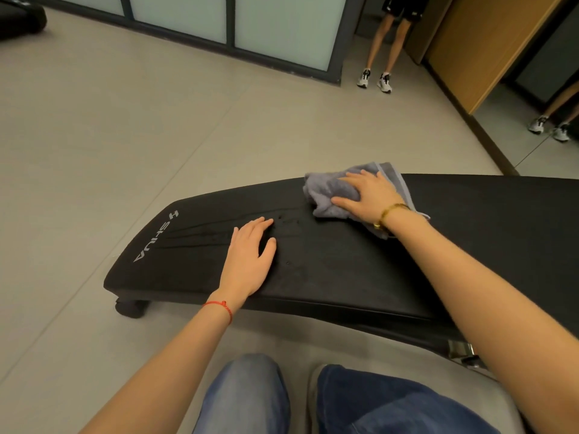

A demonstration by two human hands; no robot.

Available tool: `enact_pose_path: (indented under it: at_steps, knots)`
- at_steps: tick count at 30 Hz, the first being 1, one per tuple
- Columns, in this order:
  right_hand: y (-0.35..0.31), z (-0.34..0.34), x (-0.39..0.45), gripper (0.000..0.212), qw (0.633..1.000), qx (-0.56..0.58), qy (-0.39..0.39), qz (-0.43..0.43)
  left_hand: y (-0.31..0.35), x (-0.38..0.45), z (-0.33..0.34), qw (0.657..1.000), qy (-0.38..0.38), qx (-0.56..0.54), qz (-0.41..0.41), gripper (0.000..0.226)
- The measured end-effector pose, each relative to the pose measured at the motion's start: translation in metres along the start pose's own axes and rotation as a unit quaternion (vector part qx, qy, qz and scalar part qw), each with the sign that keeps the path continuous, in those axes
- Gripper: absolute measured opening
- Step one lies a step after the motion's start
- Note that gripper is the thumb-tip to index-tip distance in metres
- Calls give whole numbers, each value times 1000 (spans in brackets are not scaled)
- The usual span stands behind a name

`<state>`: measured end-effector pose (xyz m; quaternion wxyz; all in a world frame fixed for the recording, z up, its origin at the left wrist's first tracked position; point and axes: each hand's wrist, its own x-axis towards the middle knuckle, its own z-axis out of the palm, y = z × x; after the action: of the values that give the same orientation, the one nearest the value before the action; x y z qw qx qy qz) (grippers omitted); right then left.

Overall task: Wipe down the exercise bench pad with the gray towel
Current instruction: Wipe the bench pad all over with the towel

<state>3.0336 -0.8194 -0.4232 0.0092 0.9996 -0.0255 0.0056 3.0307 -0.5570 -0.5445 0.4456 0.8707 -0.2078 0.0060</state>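
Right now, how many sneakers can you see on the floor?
4. Two, a left sneaker and a right sneaker, stand by the glass partition; two more show at the right edge, perhaps a mirror reflection. Others may be hidden.

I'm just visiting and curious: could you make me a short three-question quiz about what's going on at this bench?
1. True or false: the left hand is holding the towel.
2. Which hand wears a red string at the wrist?
A. left
B. right
C. neither
3. Fill in: the towel lies on the far side of the black ____.

Key
1. False. The right hand presses flat on the bunched gray towel; the left hand rests flat on the bare pad.
2. A. The right wrist has a gold bracelet instead.
3. Pad, that is, the bench pad.
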Motion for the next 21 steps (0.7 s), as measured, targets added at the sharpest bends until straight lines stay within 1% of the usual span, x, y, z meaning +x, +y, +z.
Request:
enact_pose_path:
  at_steps: [1, 3, 7, 9, 10, 12, 14, 16, 18, 19, 21]
  knots:
    - [-6, 5, 11, 62, 1000, -19, -6, 17, 0, 0, 0, 1000, 1, -1, 0, 45]
    - [-26, 8, 11, 59, 1000, -20, -17, 3, 0, 0, 0, 1000, 4, -2, 3, 45]
    - [-53, 1, -63, 59, 991, 62, -22, -119, -3, 2, 2, 1000, 10, -13, 7, 44]
    - [-49, -7, -98, 60, 983, 90, -44, -153, -3, 1, 1, 1000, 8, -13, 7, 44]
    - [-41, -12, -105, 62, 982, 96, -52, -153, -3, 0, 1, 1000, 8, -10, 8, 44]
    - [-20, -19, -103, 72, 986, 93, -32, -137, -2, 0, 1, 1000, 9, -8, 6, 44]
    - [4, -21, -80, 80, 994, 63, 7, -86, -1, -1, 1, 1000, 7, -7, 2, 44]
    - [16, -19, -47, 69, 999, 27, 30, -13, 0, -1, 0, 1000, 4, -4, -1, 44]
    - [10, -11, -23, 59, 999, -10, 25, 39, 0, -1, 0, 1000, 4, -4, -2, 45]
    - [1, -8, -19, 58, 999, -17, 17, 44, 1, -1, 0, 1000, 5, -6, -3, 44]
    - [-14, -4, -28, 58, 1000, -2, 2, 12, 1, -1, 0, 1000, 5, -5, -2, 44]
